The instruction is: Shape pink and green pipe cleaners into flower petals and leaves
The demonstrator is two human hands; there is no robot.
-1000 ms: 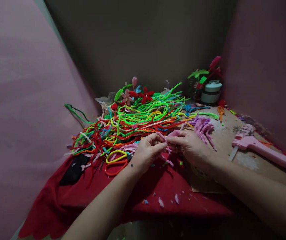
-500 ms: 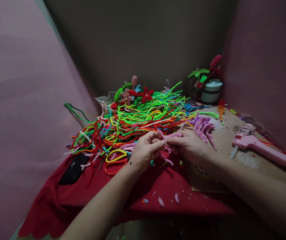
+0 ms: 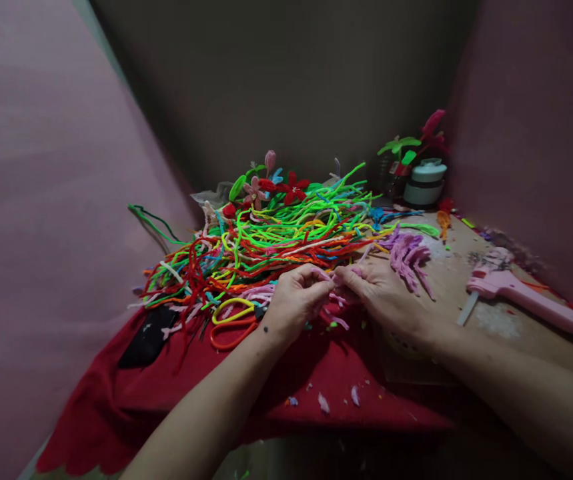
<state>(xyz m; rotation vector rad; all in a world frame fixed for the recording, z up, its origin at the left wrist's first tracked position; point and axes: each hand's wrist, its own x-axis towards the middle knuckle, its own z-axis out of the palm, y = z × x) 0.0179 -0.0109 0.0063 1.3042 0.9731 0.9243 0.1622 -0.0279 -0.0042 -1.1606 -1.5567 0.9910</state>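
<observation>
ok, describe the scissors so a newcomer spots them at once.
Find the big multicoloured pile of fuzzy strands. At its near edge, over the red cloth, just left of the left hand, lie the scissors. Their two rounded handle loops, one yellow, one orange-red, set them apart from the loose strands.

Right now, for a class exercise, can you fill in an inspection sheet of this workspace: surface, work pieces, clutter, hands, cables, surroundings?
Surface: red cloth, tan board at right; fluff scraps near the front.
Work pieces: pink fuzzy material at the fingertips; lilac bundle beyond the right hand.
Clutter: heaped coloured stems, scissors, black flat item, pink-handled tool.
Hands: left hand and right hand both pinch the pink fuzzy material, fingertips close together.
Cables: nothing seen that is surely one.
Surroundings: pink panels on both sides, dark wall behind; lidded jar at back right.
</observation>
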